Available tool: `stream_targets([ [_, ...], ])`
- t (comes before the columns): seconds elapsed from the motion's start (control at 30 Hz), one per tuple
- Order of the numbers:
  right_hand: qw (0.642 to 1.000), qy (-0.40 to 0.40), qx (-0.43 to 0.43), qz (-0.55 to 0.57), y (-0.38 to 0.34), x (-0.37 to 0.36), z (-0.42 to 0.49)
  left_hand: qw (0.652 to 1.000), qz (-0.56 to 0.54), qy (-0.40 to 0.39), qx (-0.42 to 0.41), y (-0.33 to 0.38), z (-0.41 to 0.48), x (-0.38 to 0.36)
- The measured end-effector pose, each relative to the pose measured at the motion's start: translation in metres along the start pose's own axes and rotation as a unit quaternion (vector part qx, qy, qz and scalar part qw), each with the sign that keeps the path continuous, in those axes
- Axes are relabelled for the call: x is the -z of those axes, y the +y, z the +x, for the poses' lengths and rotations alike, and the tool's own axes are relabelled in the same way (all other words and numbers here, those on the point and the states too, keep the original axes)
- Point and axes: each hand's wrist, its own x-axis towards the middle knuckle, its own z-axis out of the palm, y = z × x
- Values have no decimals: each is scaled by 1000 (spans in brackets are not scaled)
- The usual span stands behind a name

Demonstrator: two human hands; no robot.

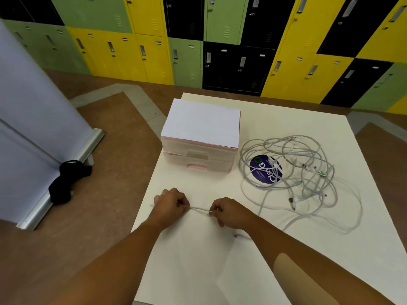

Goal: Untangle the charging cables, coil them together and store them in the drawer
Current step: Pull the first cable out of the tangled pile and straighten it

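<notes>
A short stretch of white charging cable (200, 209) runs taut between my two hands near the table's front. My left hand (170, 204) grips one side of it with curled fingers, and my right hand (226, 211) pinches the other side. A plug end of cable (239, 236) lies under my right forearm. The tangled heap of white cables (293, 172) lies on the right of the table, over a round purple sticker (265, 169). A small white drawer unit (199, 137) stands at the back centre, both drawers closed, the lower one with a pink handle (196, 166).
The cream table (198, 260) ends at its left edge near my left forearm. Brown floor lies beyond it, with a black bag (67, 181) beside a pale banner stand (33, 111). Coloured lockers (220, 40) line the back wall.
</notes>
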Motion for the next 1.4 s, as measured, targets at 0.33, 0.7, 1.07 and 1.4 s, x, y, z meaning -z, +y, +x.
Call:
stream_targets([
  [0.33, 999, 21, 7, -39, -9, -20, 13, 999, 35, 3, -35, -39, -11, 14],
  [0.7, 992, 41, -20, -120, 4, -12, 5, 996, 65, -43, -51, -49, 0, 38],
  [1.07, 996, 48, 42, -60, 2, -24, 0, 973, 70, -113, -189, 23, -1, -10],
  [1.4, 993, 55, 5, -108, 34, -11, -24, 978, 42, -126, -162, 27, 3, -20],
])
